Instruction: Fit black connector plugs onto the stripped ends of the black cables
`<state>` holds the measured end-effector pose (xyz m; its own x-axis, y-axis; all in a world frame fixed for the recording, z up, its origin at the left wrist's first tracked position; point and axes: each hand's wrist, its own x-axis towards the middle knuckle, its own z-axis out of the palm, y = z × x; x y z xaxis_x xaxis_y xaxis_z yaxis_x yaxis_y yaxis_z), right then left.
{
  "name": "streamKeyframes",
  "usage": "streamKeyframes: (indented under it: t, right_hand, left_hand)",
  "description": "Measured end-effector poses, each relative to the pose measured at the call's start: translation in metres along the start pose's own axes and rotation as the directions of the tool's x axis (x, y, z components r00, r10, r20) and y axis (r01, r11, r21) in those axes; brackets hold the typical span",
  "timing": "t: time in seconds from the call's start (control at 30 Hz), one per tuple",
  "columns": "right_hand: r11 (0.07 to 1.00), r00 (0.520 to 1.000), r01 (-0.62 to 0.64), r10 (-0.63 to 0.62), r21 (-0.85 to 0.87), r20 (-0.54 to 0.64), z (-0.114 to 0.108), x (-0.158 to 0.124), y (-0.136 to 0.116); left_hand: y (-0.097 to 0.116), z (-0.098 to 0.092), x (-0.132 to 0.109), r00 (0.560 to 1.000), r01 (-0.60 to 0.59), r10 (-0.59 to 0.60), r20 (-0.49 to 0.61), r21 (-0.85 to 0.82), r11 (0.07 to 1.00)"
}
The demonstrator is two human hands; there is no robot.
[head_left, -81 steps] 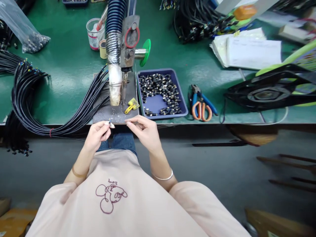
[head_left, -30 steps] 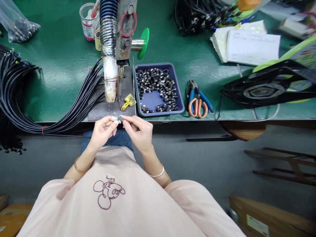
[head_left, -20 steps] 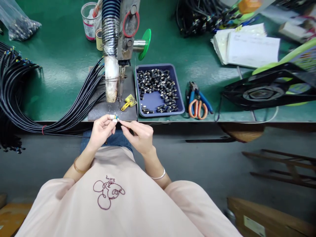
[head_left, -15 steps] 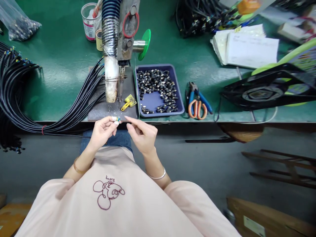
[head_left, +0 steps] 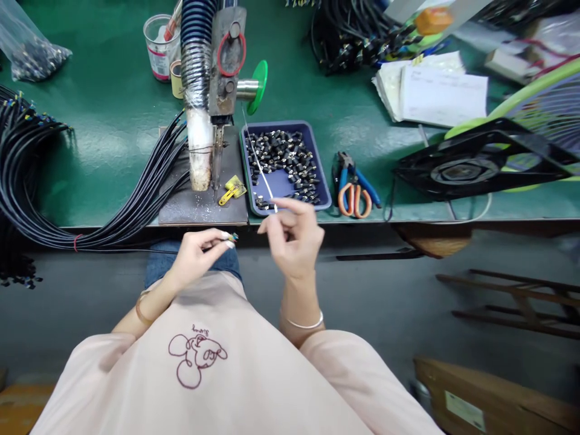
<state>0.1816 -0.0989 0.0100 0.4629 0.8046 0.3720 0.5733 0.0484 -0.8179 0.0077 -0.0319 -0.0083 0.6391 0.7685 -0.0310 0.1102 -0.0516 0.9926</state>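
My left hand [head_left: 199,257] pinches a cable end [head_left: 232,237] with coloured wires poking out past the fingertips, just off the table's front edge. My right hand [head_left: 294,235], a little blurred, is at the near edge of the blue tray [head_left: 324,193]. Its fingers are curled on a thin strand of solder wire [head_left: 263,172], which runs taut across the tray from the green-rimmed spool [head_left: 258,87]. Small black connectors [head_left: 290,154] fill much of the tray. Left of it, an upright soldering iron [head_left: 217,160] points down over a dark plate [head_left: 181,208].
A bundle of black cables [head_left: 131,208] curves along the left edge. A ribbed extraction hose [head_left: 198,60] stands beside the iron. A yellow clip [head_left: 232,190] lies on the plate. Right of the tray are cutters [head_left: 356,187], papers [head_left: 444,93] and a black fan [head_left: 475,169].
My right hand has moved right to the tray's front edge, and the solder wire now stretches to it. My left hand has shifted slightly right and toward my body with the cable end.
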Motion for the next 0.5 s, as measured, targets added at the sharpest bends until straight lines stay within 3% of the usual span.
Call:
streamKeyframes:
  t: [0.07, 0.17, 0.23, 0.3, 0.37, 0.4, 0.5]
  right_hand:
    - [0.993, 0.995, -0.100, 0.101, -0.069, 0.009, -0.014, 0.013, 0.009]
    - [0.962, 0.981, -0.175, 0.189, -0.210, 0.044, -0.021, 0.036, 0.027]
    - [0.937, 0.986, -0.151, 0.168, -0.316, 0.026, -0.014, 0.051, 0.040]
    - [0.920, 0.989, -0.112, 0.139, -0.375, 0.045, 0.000, 0.064, 0.050]
    - [0.926, 0.988, -0.074, 0.118, -0.371, 0.095, 0.014, 0.074, 0.056]
    - [0.929, 0.986, -0.065, 0.117, -0.364, 0.123, 0.020, 0.077, 0.058]
    - [0.925, 0.977, -0.033, 0.110, -0.378, 0.183, 0.027, 0.082, 0.061]
  left_hand:
    - [-0.004, 0.009, -0.004, 0.983, -0.105, 0.062, 0.175, 0.250, 0.962]
    - [-0.010, 0.017, -0.007, 0.916, -0.137, -0.060, 0.397, 0.448, 0.884]
    - [-0.013, 0.014, -0.007, 0.861, -0.051, -0.144, 0.488, 0.364, 0.930]
    - [-0.016, 0.003, -0.006, 0.821, 0.133, -0.194, 0.536, 0.151, 0.980]
    - [-0.017, -0.014, -0.004, 0.843, 0.337, -0.258, 0.473, -0.090, 0.937]
    - [-0.018, -0.023, -0.004, 0.871, 0.395, -0.297, 0.390, -0.199, 0.897]
    - [-0.017, -0.046, -0.004, 0.930, 0.356, -0.357, 0.086, -0.450, 0.819]
